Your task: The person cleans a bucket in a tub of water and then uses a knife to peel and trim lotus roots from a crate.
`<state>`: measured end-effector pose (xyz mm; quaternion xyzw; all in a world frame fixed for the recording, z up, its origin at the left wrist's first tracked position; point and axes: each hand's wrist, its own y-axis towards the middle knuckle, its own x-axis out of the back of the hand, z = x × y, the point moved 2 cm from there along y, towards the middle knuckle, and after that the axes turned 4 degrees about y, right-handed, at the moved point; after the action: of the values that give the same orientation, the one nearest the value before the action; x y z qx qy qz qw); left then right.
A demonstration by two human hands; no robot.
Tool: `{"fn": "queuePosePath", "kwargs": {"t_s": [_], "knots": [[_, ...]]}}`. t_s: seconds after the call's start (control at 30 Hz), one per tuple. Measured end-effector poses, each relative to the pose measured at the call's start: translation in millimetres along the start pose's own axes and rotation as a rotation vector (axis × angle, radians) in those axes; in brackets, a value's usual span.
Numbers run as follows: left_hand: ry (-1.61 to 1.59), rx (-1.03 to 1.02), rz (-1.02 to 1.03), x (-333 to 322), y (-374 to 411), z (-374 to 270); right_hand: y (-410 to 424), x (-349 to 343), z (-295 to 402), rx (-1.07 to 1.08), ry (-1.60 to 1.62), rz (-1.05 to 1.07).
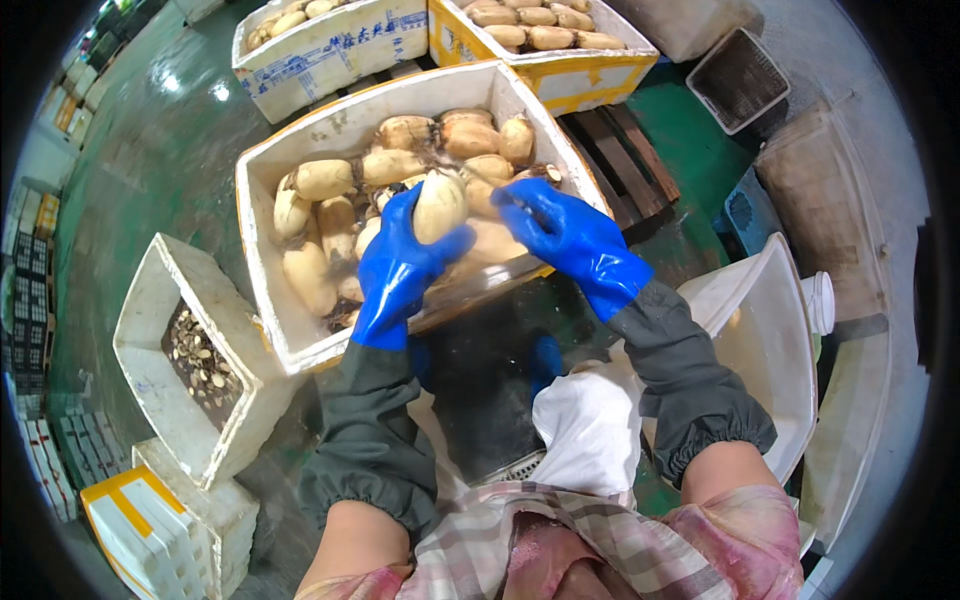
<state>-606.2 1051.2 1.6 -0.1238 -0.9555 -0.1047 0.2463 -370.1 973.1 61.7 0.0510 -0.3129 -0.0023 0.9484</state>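
My left hand [409, 251], in a blue rubber glove, grips a pale lotus root segment [440, 206] tilted upward over an open white foam box [262, 217]. To its right my right hand [551, 225], gloved the same way, has its fingers curled inward. Something dark shows between its thumb and fingers, too blurred to name. Below both hands, more lotus roots [322, 180] fill the box, some with dark, muddy joints. A pale blurred patch lies under the right hand. The two hands are apart.
At the left stands a foam box [139, 345] with cut root scraps [202, 360]. Two boxes of lotus roots [337, 49] [547, 37] stand beyond, near a wooden pallet [622, 157]. A white tub [772, 360] is by my right arm; a dark basket [739, 82] lies farther off.
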Motion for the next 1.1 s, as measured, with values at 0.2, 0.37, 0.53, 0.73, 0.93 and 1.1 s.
{"fn": "queuePosePath", "kwargs": {"t_s": [0.2,0.37,0.53,0.73,0.93,1.1], "knots": [[0.096,-0.065,0.106,-0.4,-8.9,-17.5,-10.8,15.5,26.7,0.102,-0.271,0.042],[0.070,-0.068,0.123,-5.1,-13.1,-21.2,-12.7,10.7,15.3,0.049,-0.352,0.046],[0.176,-0.243,0.096,-10.4,-6.1,-14.8,10.9,-7.9,-37.0,0.218,-0.319,0.026],[0.183,-0.113,0.133,6.9,-3.7,-14.0,45.3,-15.0,-34.5,0.148,-0.334,0.211],[-0.085,-0.246,0.137,-2.8,-16.6,-53.4,45.3,-32.1,-95.2,0.061,0.307,0.181],[0.014,-0.285,0.055,10.6,-1.3,-29.1,45.3,-0.7,-76.1,-0.493,0.467,0.211]]}}
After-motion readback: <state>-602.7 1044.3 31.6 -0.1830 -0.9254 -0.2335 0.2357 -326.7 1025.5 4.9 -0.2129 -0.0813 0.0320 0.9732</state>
